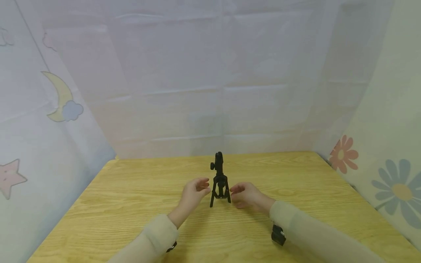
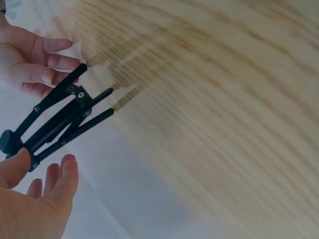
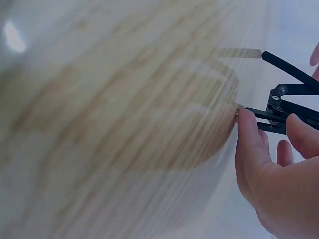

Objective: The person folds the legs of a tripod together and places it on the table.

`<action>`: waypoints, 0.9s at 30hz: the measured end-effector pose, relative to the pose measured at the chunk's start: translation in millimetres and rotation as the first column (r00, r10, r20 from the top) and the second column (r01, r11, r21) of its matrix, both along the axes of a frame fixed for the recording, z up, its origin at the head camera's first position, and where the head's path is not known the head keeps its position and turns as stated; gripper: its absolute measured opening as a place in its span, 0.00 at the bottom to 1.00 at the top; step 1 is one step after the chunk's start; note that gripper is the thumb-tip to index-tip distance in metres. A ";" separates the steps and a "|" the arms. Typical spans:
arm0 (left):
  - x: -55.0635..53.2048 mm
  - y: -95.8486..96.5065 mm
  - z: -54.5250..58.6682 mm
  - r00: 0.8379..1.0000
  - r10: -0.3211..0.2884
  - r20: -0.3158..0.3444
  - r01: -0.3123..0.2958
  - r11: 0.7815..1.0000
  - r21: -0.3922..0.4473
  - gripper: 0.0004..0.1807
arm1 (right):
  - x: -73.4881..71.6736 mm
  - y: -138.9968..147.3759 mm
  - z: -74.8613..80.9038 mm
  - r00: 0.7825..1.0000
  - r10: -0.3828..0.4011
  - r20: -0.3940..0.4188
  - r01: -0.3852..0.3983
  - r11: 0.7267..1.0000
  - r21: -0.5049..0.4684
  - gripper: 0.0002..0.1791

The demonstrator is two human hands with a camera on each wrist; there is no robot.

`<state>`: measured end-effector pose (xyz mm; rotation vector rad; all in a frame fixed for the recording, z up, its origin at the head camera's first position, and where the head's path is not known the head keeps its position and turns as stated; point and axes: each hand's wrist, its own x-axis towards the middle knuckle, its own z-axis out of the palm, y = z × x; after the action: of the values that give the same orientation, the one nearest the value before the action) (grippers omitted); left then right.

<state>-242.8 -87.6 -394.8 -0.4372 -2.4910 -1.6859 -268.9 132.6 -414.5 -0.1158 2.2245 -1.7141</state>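
A small black tripod (image 1: 220, 179) stands upright on the wooden table, its legs spread and a clamp-like head with a side knob on top. To its left is my left hand (image 1: 194, 191), fingers loosely bent and apart from one another, thumb toward the tripod. My right hand (image 1: 246, 195) lies on the other side, fingertips close by the right leg. In the left wrist view the tripod's legs (image 2: 75, 117) show between both hands, with a gap at the left palm. The right wrist view has the right fingers (image 3: 249, 134) beside a leg, relaxed and not wrapped around it.
The wood-grain table (image 1: 131, 190) reaches back to a pale creased backdrop (image 1: 177, 73). Cloth with a moon and star hangs at the left, and flower-printed cloth (image 1: 378, 146) at the right. A dark wrist device (image 1: 278, 235) sits under the right sleeve.
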 end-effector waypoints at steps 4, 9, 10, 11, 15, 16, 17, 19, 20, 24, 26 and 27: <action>-0.7 8.8 1.2 1.000 -0.007 -0.013 0.007 1.000 -0.003 0.21 | -3.8 -2.1 -3.8 0.999 0.034 -0.005 -0.034 0.998 0.058 0.17; 0.0 17.7 4.7 0.999 0.011 -0.046 -0.012 1.000 -0.025 0.20 | -8.1 -3.5 -5.5 0.997 0.068 -0.029 -0.063 0.988 0.142 0.12; -0.2 19.1 4.8 0.998 0.015 -0.059 -0.017 0.999 -0.032 0.20 | -8.9 -3.6 -5.5 0.997 0.075 -0.035 -0.069 0.986 0.152 0.11; -0.6 20.4 4.7 0.997 0.021 -0.069 -0.024 0.999 -0.042 0.19 | -9.5 -3.6 -5.4 0.996 0.084 -0.040 -0.077 0.984 0.159 0.10; -4.1 24.5 3.2 0.992 0.037 -0.123 -0.048 0.995 -0.083 0.16 | -11.9 -3.7 -5.8 0.991 0.119 -0.066 -0.106 0.978 0.179 0.09; -4.9 25.0 2.6 0.989 0.039 -0.141 -0.052 0.994 -0.091 0.15 | -12.4 -3.7 -6.1 0.990 0.124 -0.070 -0.110 0.978 0.180 0.09; -5.6 25.2 2.0 0.987 0.041 -0.155 -0.057 0.993 -0.102 0.14 | -12.8 -3.8 -6.7 0.989 0.128 -0.074 -0.113 0.976 0.185 0.08; -6.4 25.1 1.3 0.980 0.035 -0.195 -0.059 0.991 -0.117 0.13 | -14.4 -4.0 -8.0 0.988 0.132 -0.081 -0.114 0.973 0.202 0.08; -6.7 24.8 0.9 0.977 0.031 -0.212 -0.058 0.991 -0.124 0.13 | -14.8 -4.1 -8.2 0.988 0.132 -0.082 -0.112 0.972 0.208 0.07; -7.0 22.7 1.8 0.969 0.006 -0.246 -0.047 0.986 -0.163 0.13 | -15.6 -5.0 -8.3 0.992 0.107 -0.062 -0.090 0.968 0.233 0.07; -7.5 21.7 2.7 0.969 -0.010 -0.245 -0.035 0.983 -0.179 0.13 | -14.7 -5.4 -7.5 0.995 0.093 -0.048 -0.080 0.969 0.233 0.09; -7.7 21.4 3.4 0.970 -0.018 -0.242 -0.029 0.982 -0.187 0.13 | -14.5 -5.8 -7.2 0.995 0.091 -0.043 -0.078 0.969 0.234 0.09</action>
<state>-250.5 -66.2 -391.4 -0.6139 -2.4734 -1.3066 -283.4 126.8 -421.7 -0.2002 2.4039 -1.4104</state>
